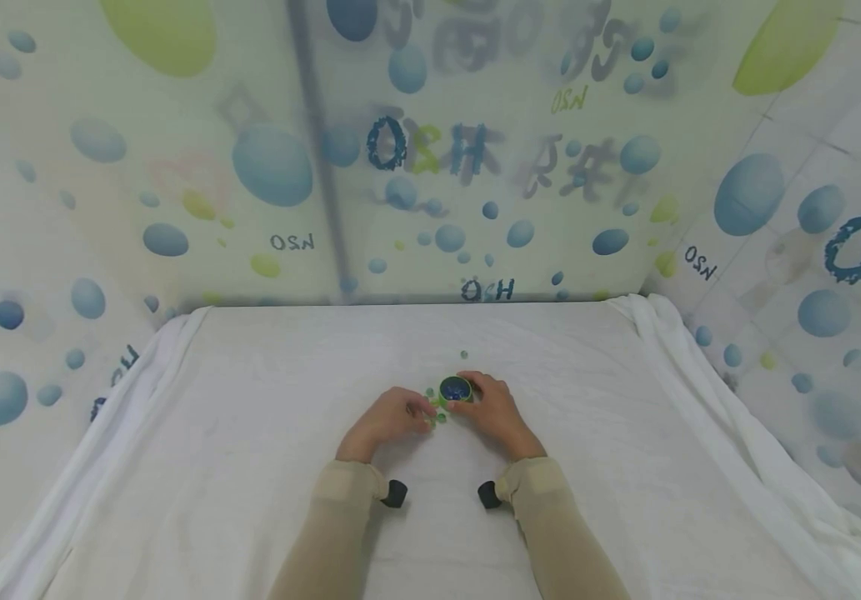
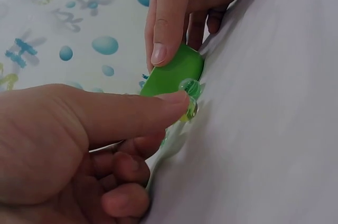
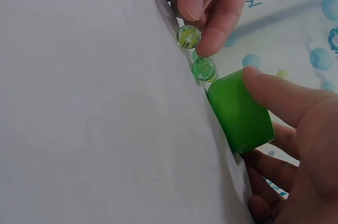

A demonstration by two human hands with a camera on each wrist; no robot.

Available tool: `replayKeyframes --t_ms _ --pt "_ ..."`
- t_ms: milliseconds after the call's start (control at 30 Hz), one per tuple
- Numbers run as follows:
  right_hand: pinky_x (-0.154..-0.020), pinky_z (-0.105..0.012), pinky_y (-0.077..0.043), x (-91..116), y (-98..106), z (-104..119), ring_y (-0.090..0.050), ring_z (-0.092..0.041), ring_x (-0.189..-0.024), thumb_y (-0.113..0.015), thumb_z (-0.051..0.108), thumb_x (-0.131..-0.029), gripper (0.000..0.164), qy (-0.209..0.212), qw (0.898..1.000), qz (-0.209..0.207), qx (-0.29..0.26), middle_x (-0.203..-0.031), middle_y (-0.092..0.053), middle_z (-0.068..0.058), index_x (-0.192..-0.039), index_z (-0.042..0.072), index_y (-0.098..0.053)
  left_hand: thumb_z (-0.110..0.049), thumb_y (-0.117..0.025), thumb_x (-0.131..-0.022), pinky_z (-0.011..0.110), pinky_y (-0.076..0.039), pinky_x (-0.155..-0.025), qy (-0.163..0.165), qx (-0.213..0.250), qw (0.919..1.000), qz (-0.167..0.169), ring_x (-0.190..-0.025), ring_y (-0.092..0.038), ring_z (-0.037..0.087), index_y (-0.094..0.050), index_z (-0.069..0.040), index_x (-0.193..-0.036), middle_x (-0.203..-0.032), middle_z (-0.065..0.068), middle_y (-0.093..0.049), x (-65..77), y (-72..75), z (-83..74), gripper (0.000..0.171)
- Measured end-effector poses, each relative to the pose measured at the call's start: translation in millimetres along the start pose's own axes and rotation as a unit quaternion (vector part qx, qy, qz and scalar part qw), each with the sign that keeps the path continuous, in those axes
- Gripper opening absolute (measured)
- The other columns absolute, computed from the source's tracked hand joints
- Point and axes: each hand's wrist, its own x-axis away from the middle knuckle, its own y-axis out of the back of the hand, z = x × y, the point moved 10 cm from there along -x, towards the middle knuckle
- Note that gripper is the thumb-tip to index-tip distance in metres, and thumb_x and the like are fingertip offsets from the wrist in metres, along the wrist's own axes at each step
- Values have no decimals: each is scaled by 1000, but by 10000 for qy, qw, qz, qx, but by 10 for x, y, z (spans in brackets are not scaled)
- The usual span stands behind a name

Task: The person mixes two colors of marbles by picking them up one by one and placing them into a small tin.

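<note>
A small green cup (image 1: 456, 390) with a dark blue inside stands upright on the white cloth. My right hand (image 1: 496, 414) holds it from the right, thumb and fingers around its sides; the green wall of the cup (image 3: 240, 112) shows in the right wrist view. Just left of the cup, my left hand (image 1: 394, 419) reaches in low among clear glass marbles, with its thumb and forefinger spread apart. Its forefinger tip is right at a green marble (image 3: 204, 69). A yellow-green marble (image 3: 189, 37) lies just below its thumb. Its other fingers (image 2: 127, 200) curl loosely.
One more marble (image 1: 463, 355) lies on the cloth beyond the cup, and another marble (image 1: 430, 392) sits beside the cup's left. White cloth (image 1: 287, 375) covers the table. A bubble-patterned backdrop (image 1: 415, 250) rises behind its far edge and along both sides.
</note>
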Motion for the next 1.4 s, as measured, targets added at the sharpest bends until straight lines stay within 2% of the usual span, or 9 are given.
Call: replayKeyframes --t_ms 267,500,733,1000,1233,1400 --pt "-105 -49 -32 -2 4 3 -44 -32 -126 -78 32 -83 56 60 10000 -13 5 -135 -56 -8 -132 15 -58 -7 -74 -79 32 -44 -71 -79 -151 9998 -46 -75 -53 15 -76 -15 -91 -88 -5 -66 -23 -16 23 14" --pt "-106 -51 -31 7 11 22 -44 -33 -127 -78 32 -83 57 69 10000 11 -49 -136 -55 -9 -132 14 -58 -6 -74 -79 34 -45 -73 -18 -152 9999 -54 -77 -53 16 -75 -14 -90 -89 -3 -66 15 1 -21 14" --pt "-106 -50 -31 -4 -1 3 -43 -33 -127 -78 32 -83 57 18 10000 39 0 -137 -54 -9 -133 15 -57 -7 -74 -80 34 -44 -75 104 -220 9997 -73 -80 -53 16 -75 -16 -90 -91 -3 -66 4 -5 12 13" --pt "-106 -50 -31 -10 -11 -13 -43 -33 -128 -78 32 -83 57 13 10000 41 -24 -137 -54 -8 -133 15 -58 -7 -73 -81 36 -45 -76 71 -270 9996 -60 -82 -54 16 -76 -15 -92 -95 -2 -67 6 -6 4 13" --pt "-106 -50 -31 -20 -11 -15 -42 -33 -128 -78 32 -83 57 18 10000 29 -19 -137 -54 -9 -133 15 -58 -8 -73 -81 37 -46 -78 115 -320 9991 -249 -81 -55 17 -76 -15 -91 -92 0 -66 14 37 -5 13" --pt "-106 -50 -32 -16 -9 -7 -43 -33 -128 -78 32 -83 58 10 10000 27 -27 -136 -55 -9 -133 14 -57 -9 -74 -81 40 -47 -83 244 -139 9985 -465 -87 -57 18 -76 -14 -93 -97 0 -67 14 74 31 13"
